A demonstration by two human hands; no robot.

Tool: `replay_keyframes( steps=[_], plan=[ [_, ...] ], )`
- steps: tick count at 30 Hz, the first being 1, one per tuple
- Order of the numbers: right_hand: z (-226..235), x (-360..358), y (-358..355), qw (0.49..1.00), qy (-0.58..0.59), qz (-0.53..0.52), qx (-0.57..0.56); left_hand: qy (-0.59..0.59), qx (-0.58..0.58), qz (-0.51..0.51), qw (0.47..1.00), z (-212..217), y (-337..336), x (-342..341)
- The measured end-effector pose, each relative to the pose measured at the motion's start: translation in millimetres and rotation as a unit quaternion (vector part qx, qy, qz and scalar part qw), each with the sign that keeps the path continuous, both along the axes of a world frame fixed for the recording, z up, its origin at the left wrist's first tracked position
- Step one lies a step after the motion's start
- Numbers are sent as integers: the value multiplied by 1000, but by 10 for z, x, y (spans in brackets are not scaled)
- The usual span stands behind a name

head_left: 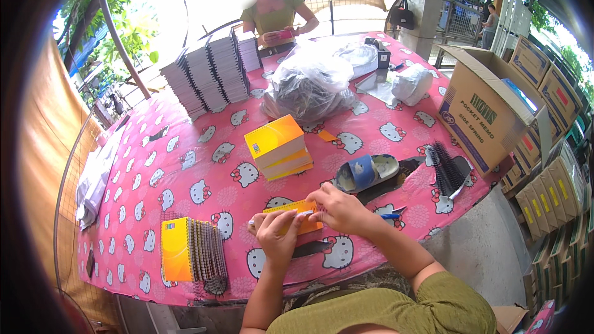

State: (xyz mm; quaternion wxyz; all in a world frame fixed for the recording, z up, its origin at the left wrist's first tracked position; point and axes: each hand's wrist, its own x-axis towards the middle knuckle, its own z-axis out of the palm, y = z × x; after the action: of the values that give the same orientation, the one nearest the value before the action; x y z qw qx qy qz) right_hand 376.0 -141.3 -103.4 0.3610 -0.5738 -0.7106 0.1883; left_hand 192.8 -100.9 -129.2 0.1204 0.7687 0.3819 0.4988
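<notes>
A small orange notebook (308, 226) lies in front of me at the table's near side, with a white strip along its upper edge. My left hand (277, 233) is closed on its left part, fingers and thumb at the white strip. My right hand (339, 210) pinches at the right end of that strip; what sits between its fingertips is too small to make out. Just beyond the hands stands a stack of yellow-orange notebooks (276, 142). To the left is a pile of wire-bound yellow notebooks (177, 249). A blue-patterned slipper (365, 172) lies right of the stack.
Black binding coils (445, 170) and a blue-handled tool (391, 215) lie to the right. Tall stacks of bound pads (207, 74) and plastic-wrapped bundles (309, 83) stand farther back. An open cardboard box (479, 108) is at the right edge. Across the table, a person (275, 15) holds something pink.
</notes>
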Motion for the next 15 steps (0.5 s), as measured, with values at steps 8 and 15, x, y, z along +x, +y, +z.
replay_keyframes(
  steps=[8, 15],
  plan=[
    [95, -18, -37, 999, 0, -6, 35, -20, -53, -11, 998, -14, -9, -48],
    [-88, 117, 40, 991, 130, 19, 13, -18, -38, -8, 999, -6, 13, -15]
  ],
)
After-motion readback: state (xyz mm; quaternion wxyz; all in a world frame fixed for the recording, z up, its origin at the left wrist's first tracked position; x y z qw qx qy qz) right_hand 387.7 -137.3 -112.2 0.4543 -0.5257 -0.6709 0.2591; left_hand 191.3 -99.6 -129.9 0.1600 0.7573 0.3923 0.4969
